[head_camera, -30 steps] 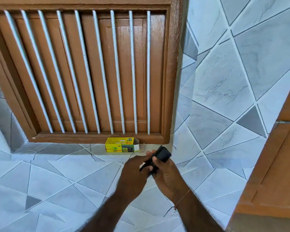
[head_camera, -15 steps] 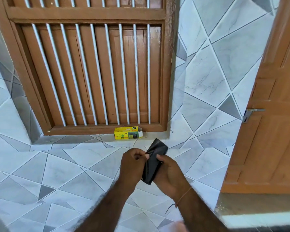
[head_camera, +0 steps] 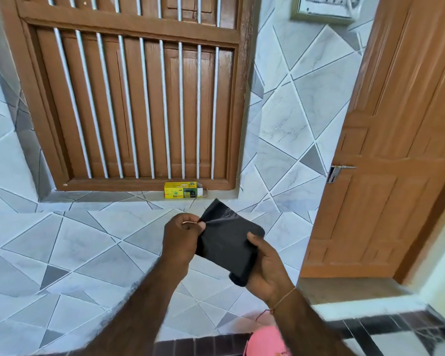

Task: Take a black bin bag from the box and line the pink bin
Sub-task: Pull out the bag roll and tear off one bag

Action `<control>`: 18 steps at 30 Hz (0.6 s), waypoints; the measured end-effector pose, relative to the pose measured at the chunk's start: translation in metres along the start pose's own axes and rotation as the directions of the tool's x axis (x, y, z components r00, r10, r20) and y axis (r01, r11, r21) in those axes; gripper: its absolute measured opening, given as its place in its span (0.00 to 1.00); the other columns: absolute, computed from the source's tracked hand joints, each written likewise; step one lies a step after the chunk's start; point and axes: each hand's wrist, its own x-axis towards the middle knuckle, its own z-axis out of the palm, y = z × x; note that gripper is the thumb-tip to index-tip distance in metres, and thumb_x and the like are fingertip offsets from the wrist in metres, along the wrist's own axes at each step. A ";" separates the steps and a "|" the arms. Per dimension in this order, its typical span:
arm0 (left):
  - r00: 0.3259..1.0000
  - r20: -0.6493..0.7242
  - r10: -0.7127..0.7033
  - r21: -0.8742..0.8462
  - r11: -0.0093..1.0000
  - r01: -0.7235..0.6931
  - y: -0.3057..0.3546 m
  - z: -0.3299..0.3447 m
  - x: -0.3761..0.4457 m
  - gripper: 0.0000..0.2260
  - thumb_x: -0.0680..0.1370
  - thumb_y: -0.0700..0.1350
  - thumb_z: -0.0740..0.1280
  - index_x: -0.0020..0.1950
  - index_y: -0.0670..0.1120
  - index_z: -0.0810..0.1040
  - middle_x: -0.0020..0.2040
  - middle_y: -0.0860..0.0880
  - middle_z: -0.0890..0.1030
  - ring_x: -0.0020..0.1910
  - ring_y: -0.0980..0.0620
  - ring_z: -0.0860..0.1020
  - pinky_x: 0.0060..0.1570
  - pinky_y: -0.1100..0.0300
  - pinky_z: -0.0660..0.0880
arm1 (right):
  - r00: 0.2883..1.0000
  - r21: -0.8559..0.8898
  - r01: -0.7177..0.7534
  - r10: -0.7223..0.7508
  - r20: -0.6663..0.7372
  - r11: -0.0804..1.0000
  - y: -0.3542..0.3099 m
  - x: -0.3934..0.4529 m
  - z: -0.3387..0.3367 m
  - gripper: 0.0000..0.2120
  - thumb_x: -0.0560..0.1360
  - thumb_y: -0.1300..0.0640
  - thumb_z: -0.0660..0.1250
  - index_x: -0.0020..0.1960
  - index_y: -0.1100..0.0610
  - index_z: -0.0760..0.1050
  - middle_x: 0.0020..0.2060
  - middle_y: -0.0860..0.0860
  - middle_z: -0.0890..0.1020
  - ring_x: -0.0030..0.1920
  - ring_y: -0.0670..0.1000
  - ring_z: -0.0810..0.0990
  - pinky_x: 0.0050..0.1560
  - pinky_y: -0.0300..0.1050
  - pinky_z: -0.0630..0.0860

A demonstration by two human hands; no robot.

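A folded black bin bag (head_camera: 225, 240) is held in front of me with both hands. My left hand (head_camera: 181, 237) pinches its upper left edge and pulls a layer outward. My right hand (head_camera: 263, 268) grips the folded lower right part. The yellow bin-bag box (head_camera: 181, 190) lies on the tiled sill below the barred wooden window, its right end flap open. Part of the pink bin (head_camera: 265, 341) shows at the bottom edge, under my right forearm, mostly hidden.
A brown barred window shutter (head_camera: 129, 98) fills the wall ahead. An open wooden door (head_camera: 385, 150) with a metal latch (head_camera: 338, 172) stands to the right. The wall and sill are grey-white tile; dark floor tiles (head_camera: 385, 327) show at the bottom right.
The view has pulled back from the window and sill. The bag has gone from a small tight roll to a wider folded sheet between my hands. The pink bin has come into view below.
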 end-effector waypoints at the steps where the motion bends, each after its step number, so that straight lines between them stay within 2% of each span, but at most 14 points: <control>1: 1.000 -0.021 -0.004 -0.009 1.000 0.004 0.001 -0.003 -0.001 0.04 0.73 0.38 0.71 0.43 0.47 0.79 0.45 0.45 0.83 0.45 0.45 0.79 0.45 0.54 0.75 | 1.000 0.022 0.013 -0.013 0.001 1.000 -0.005 -0.005 -0.002 0.12 0.74 0.57 0.67 0.56 0.59 0.80 0.53 0.59 0.84 0.45 0.59 0.84 0.40 0.50 0.79; 4: 0.996 -0.087 -0.001 -0.049 0.999 -0.003 0.004 -0.006 -0.005 0.05 0.73 0.37 0.70 0.43 0.48 0.80 0.47 0.44 0.83 0.46 0.44 0.79 0.48 0.53 0.76 | 0.999 0.050 0.021 -0.023 0.046 0.999 -0.018 -0.021 -0.008 0.10 0.74 0.59 0.66 0.53 0.61 0.82 0.53 0.61 0.84 0.48 0.60 0.84 0.49 0.55 0.80; 6: 0.991 -0.131 -0.004 -0.045 0.999 -0.001 0.004 -0.007 -0.009 0.05 0.74 0.37 0.69 0.46 0.47 0.80 0.49 0.44 0.82 0.48 0.44 0.78 0.52 0.51 0.76 | 0.999 0.017 0.000 -0.001 0.051 1.000 -0.028 -0.032 -0.017 0.10 0.74 0.59 0.66 0.52 0.61 0.82 0.50 0.61 0.84 0.45 0.59 0.85 0.45 0.53 0.81; 8: 0.985 -0.171 0.003 -0.058 0.998 -0.013 0.001 -0.009 -0.014 0.06 0.74 0.37 0.69 0.46 0.47 0.81 0.50 0.42 0.82 0.47 0.43 0.79 0.54 0.48 0.76 | 0.999 -0.002 -0.004 0.004 0.033 1.000 -0.039 -0.040 -0.028 0.15 0.74 0.59 0.67 0.59 0.63 0.79 0.54 0.61 0.83 0.48 0.60 0.85 0.46 0.53 0.82; 11: 0.966 -0.257 -0.001 -0.140 0.989 -0.036 -0.003 -0.007 -0.024 0.06 0.73 0.36 0.70 0.44 0.46 0.81 0.50 0.39 0.82 0.43 0.44 0.77 0.47 0.50 0.74 | 0.998 -0.032 -0.045 0.046 0.032 0.998 -0.055 -0.052 -0.048 0.19 0.74 0.58 0.68 0.64 0.62 0.76 0.59 0.62 0.81 0.54 0.61 0.83 0.55 0.57 0.79; 14: 0.947 -0.320 -0.005 -0.124 0.992 -0.036 -0.007 -0.002 -0.037 0.06 0.73 0.36 0.70 0.47 0.46 0.81 0.49 0.41 0.82 0.44 0.44 0.77 0.47 0.53 0.73 | 0.994 -0.101 -0.084 0.091 0.067 0.991 -0.067 -0.063 -0.065 0.15 0.74 0.57 0.68 0.58 0.61 0.79 0.53 0.61 0.84 0.47 0.60 0.85 0.45 0.53 0.81; 16: 0.928 -0.372 0.020 -0.061 0.997 -0.046 -0.010 0.001 -0.048 0.06 0.72 0.38 0.70 0.46 0.47 0.81 0.50 0.42 0.82 0.49 0.41 0.79 0.54 0.49 0.76 | 0.990 -0.136 -0.104 0.115 0.078 0.985 -0.078 -0.069 -0.078 0.12 0.73 0.57 0.68 0.54 0.60 0.80 0.47 0.60 0.85 0.41 0.59 0.85 0.37 0.49 0.81; 18: 0.903 -0.428 0.030 0.021 1.000 -0.023 -0.012 0.002 -0.062 0.06 0.72 0.38 0.70 0.46 0.46 0.81 0.51 0.43 0.82 0.52 0.40 0.79 0.58 0.46 0.76 | 0.988 -0.143 -0.115 0.129 0.090 0.983 -0.086 -0.071 -0.090 0.13 0.74 0.57 0.67 0.56 0.61 0.79 0.50 0.60 0.85 0.44 0.59 0.85 0.40 0.52 0.82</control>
